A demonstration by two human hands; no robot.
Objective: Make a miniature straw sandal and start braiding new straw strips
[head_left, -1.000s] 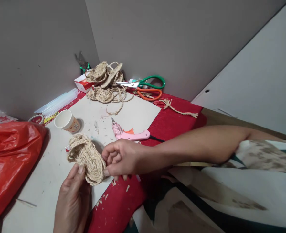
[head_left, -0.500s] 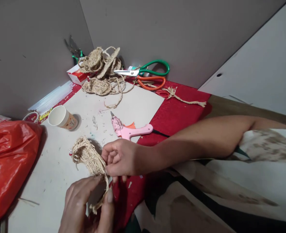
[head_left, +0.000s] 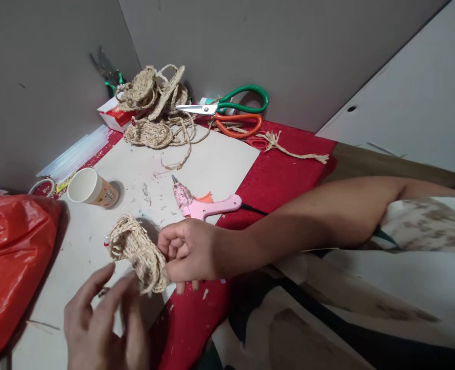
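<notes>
A small slipper-shaped piece of coiled, braided straw cord (head_left: pixel 137 249) stands on the pale sheet, a red and white bead at its left end. My right hand (head_left: pixel 188 252), reaching in from the right, pinches its right side between thumb and fingers. At the lower left, my left hand (head_left: pixel 106 316) is slightly blurred. Its thumb and one finger meet at the near edge of the coil, seemingly on the loose cord, while the index finger stands apart. A brown tip of cord shows between those fingers. Beyond the right hand lies a pink glue gun (head_left: pixel 202 205).
A paper cup (head_left: pixel 92 187) stands left on the pale sheet (head_left: pixel 219 159). Behind are finished braided pieces (head_left: pixel 148 133), scissors (head_left: pixel 227 110), pliers (head_left: pixel 106 69) and glue sticks (head_left: pixel 75 154). A red plastic bag (head_left: pixel 15 267) fills the left edge. Grey panels wall in the back.
My left hand has moved left and round the near side of the coil, taking the loose cord along. My right hand keeps its pinch. The view has shifted slightly.
</notes>
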